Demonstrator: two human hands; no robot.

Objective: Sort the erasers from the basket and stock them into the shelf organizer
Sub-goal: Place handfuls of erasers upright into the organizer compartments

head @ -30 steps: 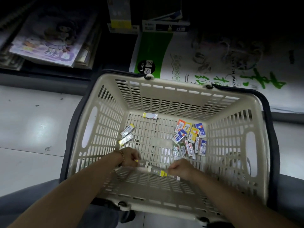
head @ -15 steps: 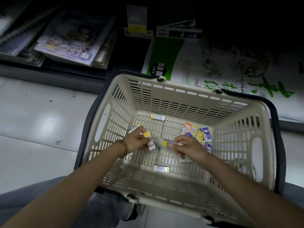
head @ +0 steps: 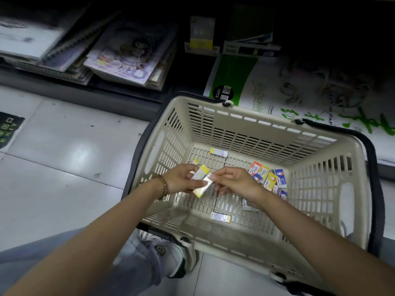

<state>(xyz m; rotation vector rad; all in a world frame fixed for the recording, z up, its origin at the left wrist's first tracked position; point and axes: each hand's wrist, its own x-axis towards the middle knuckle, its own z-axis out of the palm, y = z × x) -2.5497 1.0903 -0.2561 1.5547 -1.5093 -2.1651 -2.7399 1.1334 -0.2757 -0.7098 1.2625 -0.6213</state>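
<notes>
Hiding some colourful erasers (head: 268, 178), the right hand (head: 237, 182) pinches a yellow-ended eraser (head: 202, 188).

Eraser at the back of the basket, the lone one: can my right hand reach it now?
Probably yes: the back eraser lies alone on the basket floor, uncovered, with open space beyond the right hand. That hand pinches a held eraser, though, so it should release that first.

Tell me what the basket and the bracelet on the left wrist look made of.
Basket: moulded plastic, beige with a dull sheen. The evenly slotted walls and rounded rim suggest it. Bracelet: round brown beads with a matte look, probably wood, though too small to be sure.
</notes>
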